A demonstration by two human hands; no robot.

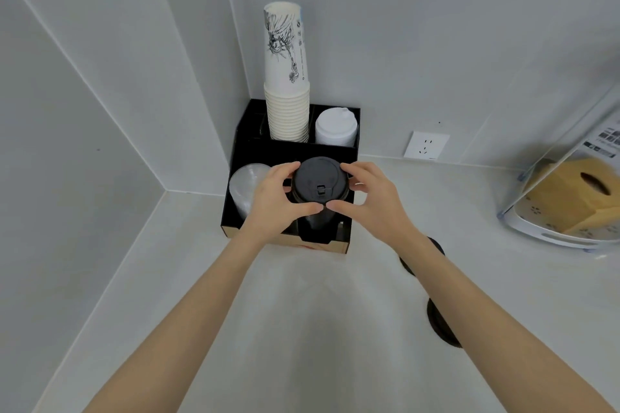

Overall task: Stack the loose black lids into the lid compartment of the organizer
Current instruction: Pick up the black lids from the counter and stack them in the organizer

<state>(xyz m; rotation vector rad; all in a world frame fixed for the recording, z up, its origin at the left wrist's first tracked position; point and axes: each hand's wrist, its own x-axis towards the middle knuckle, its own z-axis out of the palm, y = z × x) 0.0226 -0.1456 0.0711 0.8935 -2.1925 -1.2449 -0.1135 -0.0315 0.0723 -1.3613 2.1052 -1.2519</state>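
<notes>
A black organizer [288, 151] stands in the counter's corner. In its front right compartment rises a stack of black lids [318, 179], top lid facing me. My left hand [276, 199] and my right hand [367, 199] both grip the top of that stack from either side, thumbs meeting at its near edge. Two loose black lids lie on the counter to the right, mostly hidden by my right forearm: one nearer the organizer [437, 246], one closer to me [439, 323].
The organizer also holds clear lids [245, 184] at front left, a tall stack of white paper cups [287, 77] and white lids [335, 127] at the back. A wall socket [426, 145] and a clear-covered tray with a brown tissue box [570, 191] are at right.
</notes>
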